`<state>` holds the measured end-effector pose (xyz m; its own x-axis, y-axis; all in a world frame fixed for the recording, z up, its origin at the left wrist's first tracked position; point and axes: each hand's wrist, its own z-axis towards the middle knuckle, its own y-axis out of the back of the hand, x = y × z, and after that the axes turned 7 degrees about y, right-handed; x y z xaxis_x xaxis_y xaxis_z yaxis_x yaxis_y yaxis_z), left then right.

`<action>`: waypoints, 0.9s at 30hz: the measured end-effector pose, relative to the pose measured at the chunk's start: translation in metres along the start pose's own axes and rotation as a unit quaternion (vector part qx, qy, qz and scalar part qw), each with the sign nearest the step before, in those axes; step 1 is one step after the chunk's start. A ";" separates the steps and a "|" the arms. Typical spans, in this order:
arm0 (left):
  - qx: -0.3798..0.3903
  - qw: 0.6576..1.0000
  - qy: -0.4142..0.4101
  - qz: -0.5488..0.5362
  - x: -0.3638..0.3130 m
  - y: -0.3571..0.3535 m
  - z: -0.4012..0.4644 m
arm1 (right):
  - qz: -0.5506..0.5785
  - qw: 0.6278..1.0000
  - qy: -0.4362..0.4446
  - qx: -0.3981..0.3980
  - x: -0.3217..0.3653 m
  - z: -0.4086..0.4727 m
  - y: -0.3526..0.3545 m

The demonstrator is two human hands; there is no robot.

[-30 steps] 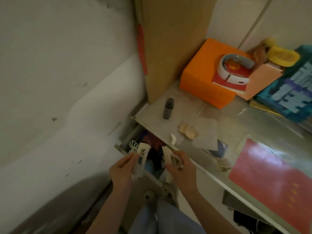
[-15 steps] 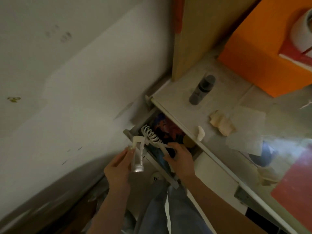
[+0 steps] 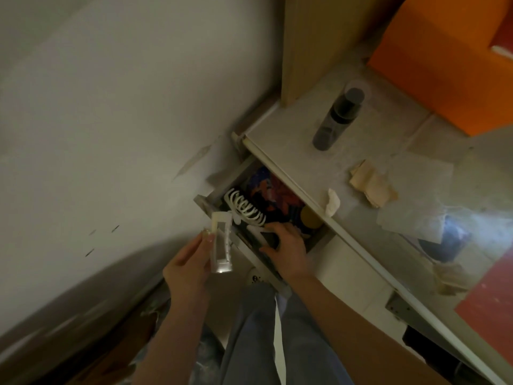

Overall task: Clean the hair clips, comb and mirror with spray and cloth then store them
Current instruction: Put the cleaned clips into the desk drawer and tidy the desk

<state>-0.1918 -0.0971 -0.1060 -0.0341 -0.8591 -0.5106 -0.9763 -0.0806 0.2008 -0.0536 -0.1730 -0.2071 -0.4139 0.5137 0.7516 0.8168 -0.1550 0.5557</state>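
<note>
My left hand point(image 3: 186, 263) holds a cream rectangular hair clip point(image 3: 220, 243) upright just outside the open drawer point(image 3: 206, 202). My right hand point(image 3: 286, 245) reaches into that drawer, its fingers curled round a pale clip piece point(image 3: 256, 232) at the drawer's front. A white claw clip point(image 3: 245, 208) with curved teeth lies inside the drawer beside colourful items. On the desk stand a dark spray bottle point(image 3: 337, 119) and a crumpled beige cloth point(image 3: 372, 184). No comb or mirror can be made out.
The desk top point(image 3: 294, 129) runs from the wall corner to the right, with an orange box point(image 3: 441, 59) at the back, a sheet of translucent paper point(image 3: 416, 201), a small white scrap point(image 3: 332, 205) near the edge and a red sheet point(image 3: 494, 298). A wall is at the left.
The view has dropped and closed in on the drawer. My right hand went from holding a clip above the drawer to reaching inside it. My left hand kept its clip beside the drawer.
</note>
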 end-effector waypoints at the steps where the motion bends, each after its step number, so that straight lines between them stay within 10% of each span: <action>1: 0.000 1.000 0.000 0.000 0.001 0.000 0.000 | 0.001 1.000 0.001 0.010 -0.002 0.000 -0.002; 27: -0.001 1.000 -0.005 -0.029 0.013 -0.008 0.004 | 0.083 0.996 -0.018 0.016 -0.010 -0.004 -0.007</action>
<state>-0.1853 -0.1059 -0.1175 0.0203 -0.8478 -0.5300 -0.9763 -0.1310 0.1721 -0.0566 -0.1804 -0.2164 -0.2582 0.5135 0.8183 0.8855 -0.2129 0.4130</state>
